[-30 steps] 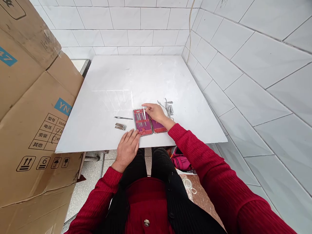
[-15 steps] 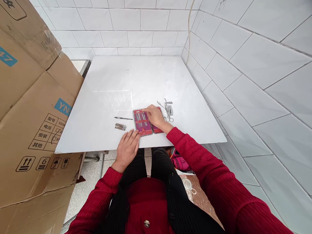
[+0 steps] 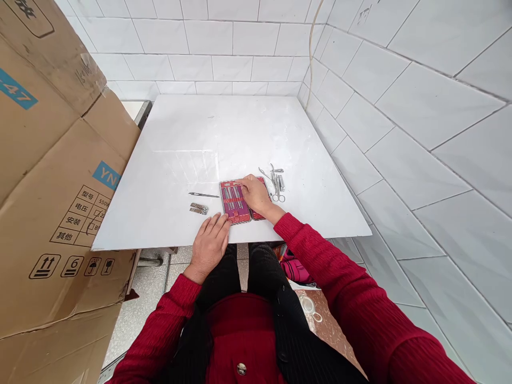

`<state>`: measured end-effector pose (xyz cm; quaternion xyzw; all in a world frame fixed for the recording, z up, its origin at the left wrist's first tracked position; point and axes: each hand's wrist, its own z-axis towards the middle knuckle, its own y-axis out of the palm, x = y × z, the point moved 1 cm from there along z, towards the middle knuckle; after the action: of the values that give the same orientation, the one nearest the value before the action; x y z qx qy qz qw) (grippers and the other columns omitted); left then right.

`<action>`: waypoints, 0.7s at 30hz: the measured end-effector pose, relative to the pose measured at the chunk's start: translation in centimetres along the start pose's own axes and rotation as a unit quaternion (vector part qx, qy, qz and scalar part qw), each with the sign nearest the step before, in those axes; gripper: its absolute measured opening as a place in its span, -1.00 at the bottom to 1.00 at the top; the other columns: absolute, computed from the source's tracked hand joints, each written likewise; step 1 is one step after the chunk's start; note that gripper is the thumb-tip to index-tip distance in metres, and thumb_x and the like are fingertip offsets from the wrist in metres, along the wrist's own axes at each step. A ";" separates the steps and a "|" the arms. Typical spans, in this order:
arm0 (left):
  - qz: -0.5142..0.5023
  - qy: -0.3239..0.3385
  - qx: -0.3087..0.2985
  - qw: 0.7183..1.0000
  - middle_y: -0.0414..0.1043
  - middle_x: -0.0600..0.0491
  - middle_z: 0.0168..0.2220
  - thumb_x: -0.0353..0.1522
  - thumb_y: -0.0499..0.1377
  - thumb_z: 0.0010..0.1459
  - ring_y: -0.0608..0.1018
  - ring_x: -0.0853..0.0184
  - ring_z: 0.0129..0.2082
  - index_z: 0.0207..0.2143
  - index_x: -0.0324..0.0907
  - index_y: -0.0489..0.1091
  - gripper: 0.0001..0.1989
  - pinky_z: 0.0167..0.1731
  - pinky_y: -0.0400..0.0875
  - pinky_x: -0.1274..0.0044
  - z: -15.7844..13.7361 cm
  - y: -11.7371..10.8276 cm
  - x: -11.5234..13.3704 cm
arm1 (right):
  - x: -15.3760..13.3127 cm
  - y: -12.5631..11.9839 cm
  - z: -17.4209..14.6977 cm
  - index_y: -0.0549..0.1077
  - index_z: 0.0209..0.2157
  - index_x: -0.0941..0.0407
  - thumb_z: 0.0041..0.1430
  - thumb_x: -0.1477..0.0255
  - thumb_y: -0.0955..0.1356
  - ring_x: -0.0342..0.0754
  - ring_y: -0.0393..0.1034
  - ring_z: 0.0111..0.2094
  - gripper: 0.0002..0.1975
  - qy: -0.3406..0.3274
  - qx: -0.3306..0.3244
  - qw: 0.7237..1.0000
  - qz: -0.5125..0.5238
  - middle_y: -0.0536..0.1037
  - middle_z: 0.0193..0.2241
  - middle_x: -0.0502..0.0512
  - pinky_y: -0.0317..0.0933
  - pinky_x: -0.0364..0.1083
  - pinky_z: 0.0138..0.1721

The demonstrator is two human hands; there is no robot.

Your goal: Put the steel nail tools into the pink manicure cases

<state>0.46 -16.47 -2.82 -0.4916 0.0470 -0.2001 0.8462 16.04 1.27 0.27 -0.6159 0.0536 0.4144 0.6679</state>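
Note:
An open manicure case [image 3: 240, 217], red and purple inside, lies near the front edge of the table. Several slim metal tools [image 3: 232, 198] sit side by side under a strap in its left half. My left hand [image 3: 211, 240] rests flat, fingers stretched, with its fingertips at the case's lower left corner. Over the case's middle and right half is my right hand [image 3: 258, 196], its thumb and index finger closed together by the upper end of the tools. Whatever is between those fingertips is hidden. The right half of the case is mostly covered by this hand.
Left of the case lie a thin pointed metal tool [image 3: 204, 194] and nail clippers [image 3: 199, 208]. To its right are small scissors [image 3: 278, 197], another nail clipper [image 3: 281, 183] and other metal tools. A large cardboard box [image 3: 80, 160] stands left of the white table [image 3: 180, 128]; tiled walls border it.
The view has tilted slightly. Both hands stay at the case, with the right fingers only marginally shifted near the tools' upper ends.

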 end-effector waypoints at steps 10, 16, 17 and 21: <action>-0.005 -0.011 -0.009 1.000 0.39 -0.09 0.26 -0.48 0.02 0.36 0.38 0.11 0.31 0.23 -0.16 0.36 -0.57 0.28 0.28 0.17 -0.2 0.0 0.1 | -7.8 -0.1 2.3 0.61 -0.24 0.14 0.36 0.45 0.27 0.06 0.48 -0.18 -0.74 -0.087 -0.152 0.967 -0.185 0.59 -0.13 0.23 0.22 -0.06 -0.25; -0.005 -0.010 -0.012 1.000 0.39 -0.10 0.27 -0.48 0.02 0.37 0.38 0.10 0.31 0.20 -0.20 0.38 -0.61 0.28 0.29 0.18 -0.2 -0.2 0.2 | -11.1 2.2 4.2 0.62 -0.15 0.23 0.26 0.53 0.34 0.20 0.54 -0.08 -0.78 -0.109 -0.206 0.939 -0.252 0.61 -0.09 0.41 0.35 0.00 -0.19; -0.004 -0.009 -0.011 1.000 0.39 -0.10 0.27 -0.48 0.02 0.37 0.38 0.10 0.31 0.19 -0.20 0.38 -0.61 0.28 0.29 0.18 -0.3 -0.2 0.2 | -11.5 2.4 4.3 0.63 -0.16 0.25 0.24 0.57 0.34 0.21 0.55 -0.10 -0.79 -0.108 -0.215 0.936 -0.257 0.62 -0.11 0.43 0.36 0.01 -0.19; -0.002 -0.008 -0.005 1.000 0.40 -0.09 0.26 -0.47 0.03 0.37 0.39 0.11 0.30 0.18 -0.21 0.38 -0.62 0.28 0.29 0.20 -0.4 -0.1 0.2 | -12.5 2.8 4.8 0.64 -0.20 0.27 0.16 0.71 0.34 0.22 0.59 -0.13 -0.75 -0.098 -0.238 0.929 -0.265 0.66 -0.22 0.45 0.41 0.00 -0.20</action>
<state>0.55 -16.89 -2.88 -0.4975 0.0397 -0.1976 0.8437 4.03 -0.95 6.49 -0.7049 -0.2781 0.2810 0.5889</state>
